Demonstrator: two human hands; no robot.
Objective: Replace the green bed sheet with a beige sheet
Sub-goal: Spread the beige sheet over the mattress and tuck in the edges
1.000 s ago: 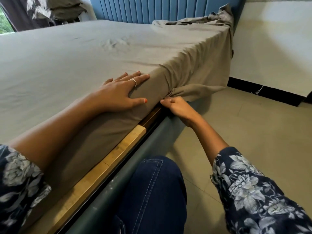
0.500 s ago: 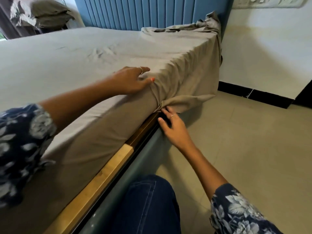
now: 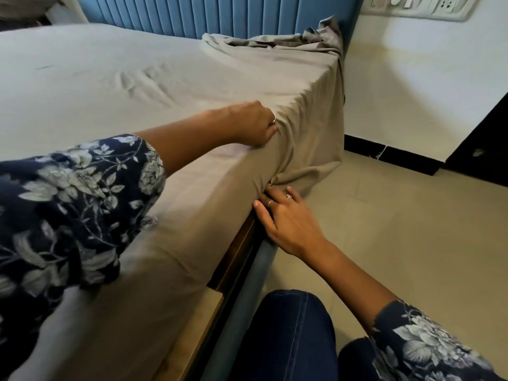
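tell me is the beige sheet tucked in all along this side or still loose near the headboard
Partly tucked. By the right hand the beige sheet goes under the mattress; beyond it hangs loose to the floor, bunched at the headboard.

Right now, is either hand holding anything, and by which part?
The left hand grips the beige sheet at the mattress's top edge; the right hand only pushes fabric under.

Left arm: stretched forward, forearm bare below a floral sleeve.
Left hand [image 3: 251, 125]: knuckles up, fingers curled downward, ring visible.
Right arm: reaching forward and lower, elbow bent.
Right hand [image 3: 286, 218]: palm down, fingers extended, two rings showing.
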